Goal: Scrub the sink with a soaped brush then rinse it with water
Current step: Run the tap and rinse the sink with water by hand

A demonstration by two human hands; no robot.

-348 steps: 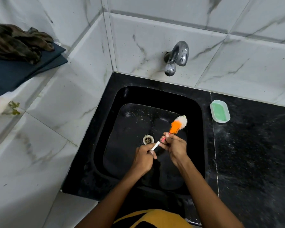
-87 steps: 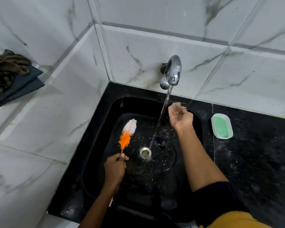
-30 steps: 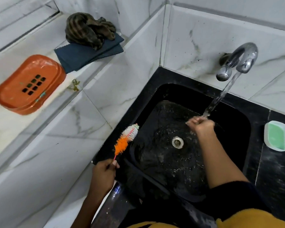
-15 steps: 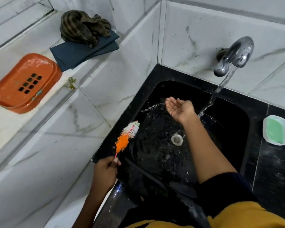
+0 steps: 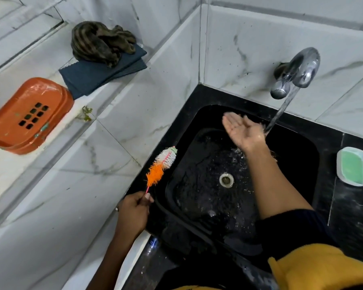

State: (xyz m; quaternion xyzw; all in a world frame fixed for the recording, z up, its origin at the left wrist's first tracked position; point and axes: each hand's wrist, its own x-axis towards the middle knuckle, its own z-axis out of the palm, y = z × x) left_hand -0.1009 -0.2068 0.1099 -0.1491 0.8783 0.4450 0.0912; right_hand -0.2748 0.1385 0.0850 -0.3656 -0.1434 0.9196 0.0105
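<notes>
The black sink (image 5: 182,130) is wet, with a metal drain (image 5: 226,180) in its floor. A chrome tap (image 5: 296,72) on the back wall runs a stream of water (image 5: 278,114) into the basin. My right hand (image 5: 242,130) is palm up with fingers spread, just left of the stream, over the back of the basin. My left hand (image 5: 134,210) grips the thin handle of an orange and white bristle brush (image 5: 160,166), held above the sink's left rim with its head pointing up and right.
A green soap in a white dish (image 5: 354,166) sits on the black counter right of the sink. On the marble ledge at left are an orange soap tray (image 5: 27,114), a folded dark blue cloth (image 5: 101,74) and a crumpled striped rag (image 5: 101,42).
My right hand has turned palm up and shifted slightly back beside the stream. Earlier both hands held the brush over the dry sink; the tap now runs. The brush stays at the left rim.
</notes>
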